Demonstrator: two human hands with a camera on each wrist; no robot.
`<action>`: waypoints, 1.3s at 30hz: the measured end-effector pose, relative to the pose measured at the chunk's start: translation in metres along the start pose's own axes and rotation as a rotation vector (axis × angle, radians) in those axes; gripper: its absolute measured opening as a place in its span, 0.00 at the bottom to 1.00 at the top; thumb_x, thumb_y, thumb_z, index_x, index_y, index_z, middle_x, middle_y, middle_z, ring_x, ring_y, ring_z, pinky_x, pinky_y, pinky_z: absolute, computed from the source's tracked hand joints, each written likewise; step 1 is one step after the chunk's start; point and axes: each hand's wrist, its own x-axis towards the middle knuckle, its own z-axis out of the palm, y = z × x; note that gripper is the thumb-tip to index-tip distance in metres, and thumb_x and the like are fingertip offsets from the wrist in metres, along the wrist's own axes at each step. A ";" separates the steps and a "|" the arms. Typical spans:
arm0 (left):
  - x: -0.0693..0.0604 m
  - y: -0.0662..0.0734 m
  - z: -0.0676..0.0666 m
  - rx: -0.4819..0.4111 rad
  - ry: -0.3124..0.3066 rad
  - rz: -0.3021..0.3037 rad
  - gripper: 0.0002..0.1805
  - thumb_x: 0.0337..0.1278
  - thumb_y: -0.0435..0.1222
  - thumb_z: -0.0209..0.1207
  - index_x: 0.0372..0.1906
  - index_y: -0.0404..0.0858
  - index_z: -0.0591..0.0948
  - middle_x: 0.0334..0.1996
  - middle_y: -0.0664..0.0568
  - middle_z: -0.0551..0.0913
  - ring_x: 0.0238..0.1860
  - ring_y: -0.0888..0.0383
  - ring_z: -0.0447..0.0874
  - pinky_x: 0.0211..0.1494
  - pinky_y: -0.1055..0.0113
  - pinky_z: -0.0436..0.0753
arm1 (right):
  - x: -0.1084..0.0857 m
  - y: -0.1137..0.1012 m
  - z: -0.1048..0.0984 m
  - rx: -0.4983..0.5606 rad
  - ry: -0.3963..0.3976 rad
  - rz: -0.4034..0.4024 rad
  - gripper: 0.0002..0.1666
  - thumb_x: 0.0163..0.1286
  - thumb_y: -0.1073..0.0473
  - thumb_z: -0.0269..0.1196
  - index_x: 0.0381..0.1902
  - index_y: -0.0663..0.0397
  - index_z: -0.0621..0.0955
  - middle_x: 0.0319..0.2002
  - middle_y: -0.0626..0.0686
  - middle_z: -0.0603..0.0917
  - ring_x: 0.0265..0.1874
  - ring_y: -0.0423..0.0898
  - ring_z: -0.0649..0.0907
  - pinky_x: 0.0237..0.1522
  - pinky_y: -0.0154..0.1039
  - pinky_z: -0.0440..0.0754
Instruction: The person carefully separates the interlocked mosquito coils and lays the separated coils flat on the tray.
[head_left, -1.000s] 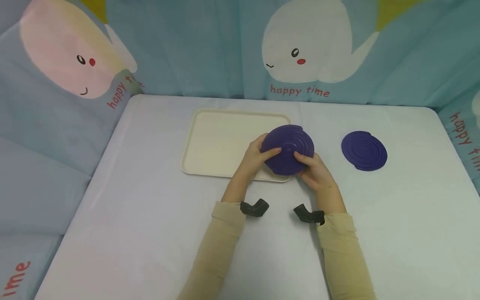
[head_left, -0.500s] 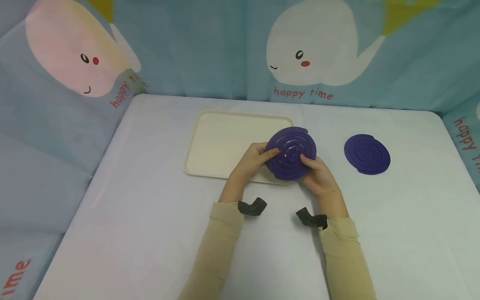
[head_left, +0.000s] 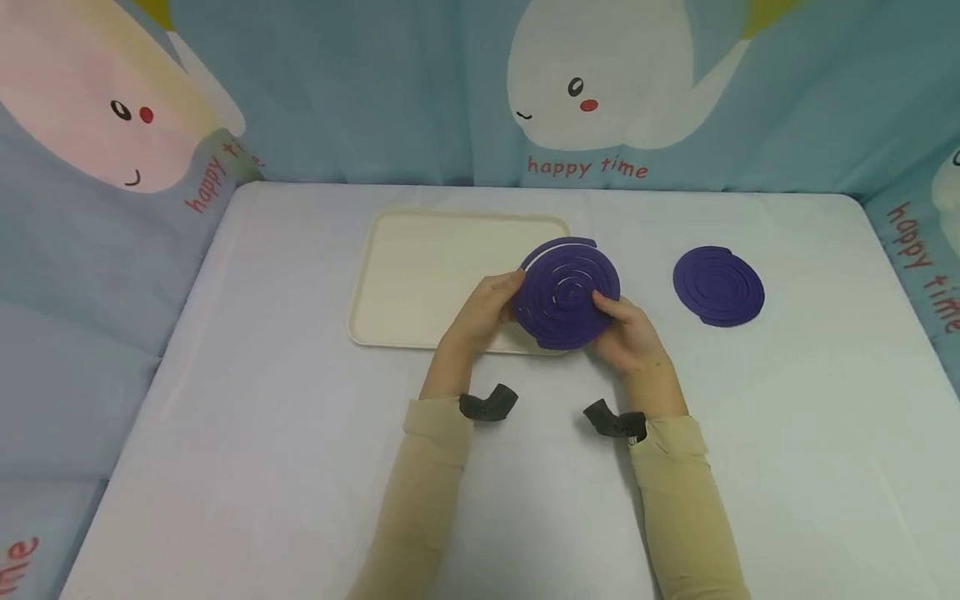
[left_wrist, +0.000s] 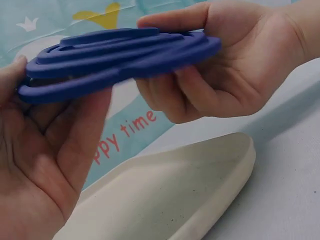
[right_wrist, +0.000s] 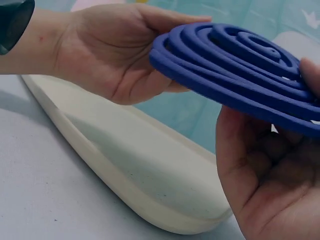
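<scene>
Both hands hold a purple spiral mat (head_left: 566, 296) in the air over the right part of a cream tray (head_left: 412, 283). My left hand (head_left: 483, 307) pinches its left edge, thumb above and fingers beneath. On the other side, my right hand (head_left: 633, 337) grips the mat with the thumb on top and fingers underneath. Narrow gaps show between the coils. At the upper left, the outermost coil stands apart from the rest. In the right wrist view the coils (right_wrist: 215, 60) sit at slightly different heights. The mat hides part of the fingers.
A second purple spiral mat (head_left: 718, 286) lies flat on the white-covered table (head_left: 300, 467), right of the tray. Blue curtains (head_left: 375, 92) with printed whales hang behind the table and at its sides.
My left thumb has slid from near the mat's middle to its left edge. Gaps have opened between coils, and the outer coil has parted at the upper left. My right hand keeps its grip.
</scene>
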 end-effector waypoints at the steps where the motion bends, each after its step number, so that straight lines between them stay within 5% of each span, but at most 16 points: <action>1: -0.001 0.000 0.000 -0.008 0.005 0.002 0.37 0.65 0.54 0.50 0.45 0.16 0.74 0.29 0.57 0.84 0.30 0.62 0.82 0.36 0.70 0.82 | 0.000 0.000 0.000 0.007 -0.002 -0.001 0.13 0.70 0.68 0.53 0.50 0.61 0.77 0.46 0.54 0.82 0.45 0.46 0.80 0.51 0.39 0.76; 6: -0.001 0.002 0.002 -0.040 -0.006 0.017 0.22 0.72 0.42 0.41 0.39 0.30 0.81 0.28 0.56 0.83 0.29 0.61 0.82 0.34 0.70 0.82 | 0.000 0.002 -0.001 0.113 -0.055 -0.036 0.17 0.65 0.71 0.56 0.53 0.64 0.75 0.49 0.57 0.80 0.49 0.49 0.79 0.56 0.40 0.75; 16: -0.004 -0.002 0.005 -0.110 -0.009 -0.018 0.19 0.72 0.39 0.40 0.35 0.41 0.82 0.27 0.54 0.84 0.27 0.60 0.83 0.31 0.68 0.83 | -0.006 0.006 -0.006 0.219 -0.102 0.004 0.18 0.67 0.68 0.55 0.55 0.64 0.75 0.51 0.58 0.80 0.51 0.50 0.80 0.56 0.42 0.75; 19: -0.003 0.001 0.003 -0.122 0.014 -0.007 0.18 0.72 0.38 0.42 0.36 0.38 0.83 0.27 0.54 0.84 0.27 0.60 0.84 0.31 0.67 0.84 | -0.004 0.004 -0.005 0.126 -0.049 -0.002 0.16 0.70 0.66 0.54 0.54 0.63 0.76 0.50 0.57 0.81 0.48 0.49 0.81 0.52 0.40 0.78; 27: -0.002 0.007 -0.004 -0.097 0.134 -0.038 0.19 0.72 0.36 0.41 0.44 0.24 0.78 0.27 0.53 0.84 0.28 0.58 0.85 0.34 0.63 0.85 | 0.003 -0.004 0.003 -0.331 0.229 -0.043 0.18 0.72 0.70 0.44 0.46 0.54 0.80 0.37 0.51 0.82 0.33 0.43 0.81 0.31 0.36 0.82; 33: -0.002 0.009 -0.008 -0.098 0.189 -0.028 0.17 0.72 0.37 0.42 0.40 0.31 0.80 0.26 0.53 0.84 0.25 0.59 0.85 0.31 0.66 0.85 | 0.003 -0.009 0.005 -0.433 0.348 -0.106 0.18 0.68 0.75 0.49 0.35 0.51 0.83 0.30 0.48 0.84 0.28 0.42 0.83 0.30 0.34 0.83; 39: -0.001 0.007 -0.011 -0.071 0.183 -0.019 0.21 0.73 0.36 0.41 0.48 0.20 0.74 0.26 0.54 0.84 0.26 0.60 0.84 0.29 0.69 0.84 | 0.004 -0.008 0.007 -0.476 0.394 -0.173 0.08 0.60 0.72 0.64 0.32 0.54 0.83 0.26 0.50 0.83 0.25 0.42 0.82 0.27 0.33 0.83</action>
